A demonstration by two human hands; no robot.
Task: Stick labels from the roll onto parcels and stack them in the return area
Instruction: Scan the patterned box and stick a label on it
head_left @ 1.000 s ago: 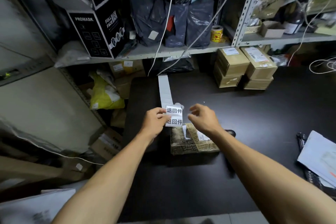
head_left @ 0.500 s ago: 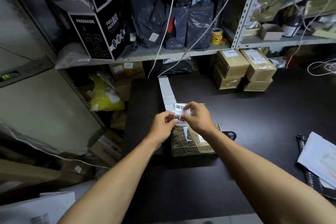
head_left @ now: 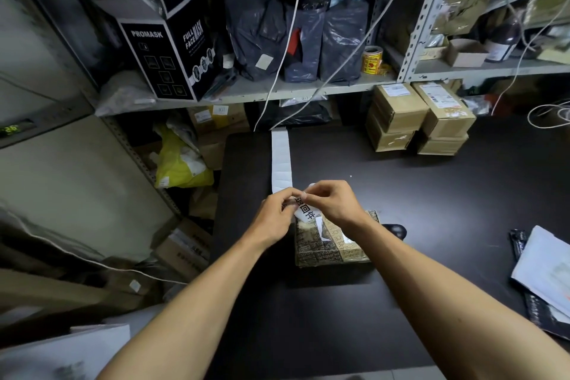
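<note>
A small brown patterned parcel (head_left: pixel 333 244) lies on the black table (head_left: pixel 431 194) just under my hands. A white strip of label backing (head_left: pixel 280 160) runs from the table's far edge to my fingers. My left hand (head_left: pixel 274 216) pinches the strip's near end. My right hand (head_left: pixel 333 203) pinches a white label with black characters (head_left: pixel 305 210), which hangs tilted over the parcel's far left corner. Several brown boxes (head_left: pixel 422 117) are stacked at the table's back right.
Metal shelving (head_left: pixel 277 92) behind the table holds dark bags, a black mask box (head_left: pixel 166 49) and a yellow tape roll (head_left: pixel 371 60). Papers (head_left: pixel 543 268) lie at the right edge. Boxes and a yellow bag (head_left: pixel 179 163) fill the floor at left. Cables hang down.
My hands have come together over the strip's end. The label has come partly away from the strip and now hangs tilted lower, over the parcel.
</note>
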